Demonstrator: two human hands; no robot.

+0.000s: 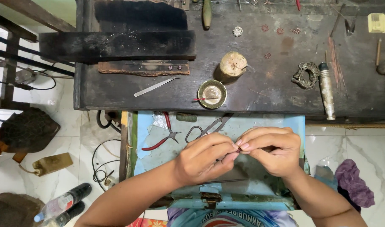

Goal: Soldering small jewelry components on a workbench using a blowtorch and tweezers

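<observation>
My left hand (205,156) and my right hand (272,150) meet fingertip to fingertip over an open light-blue drawer (144,126). Between the fingertips both hands pinch a tiny dark reddish piece (239,149), mostly hidden by the fingers. Just behind the hands in the drawer lie grey metal shears (207,128) and red-handled pliers (161,141). On the dark workbench (264,84) beyond stand a small round brass dish (212,93) with a red-tipped stick in it and a short wooden stump (232,65).
A flat metal file (154,86), a ring of small metal pieces (304,75), a metal cylinder tool (326,90) and thin copper wires (335,59) lie on the bench. Cables (100,162), plastic bottles (62,204) and purple cloth (354,183) are on the white tiled floor.
</observation>
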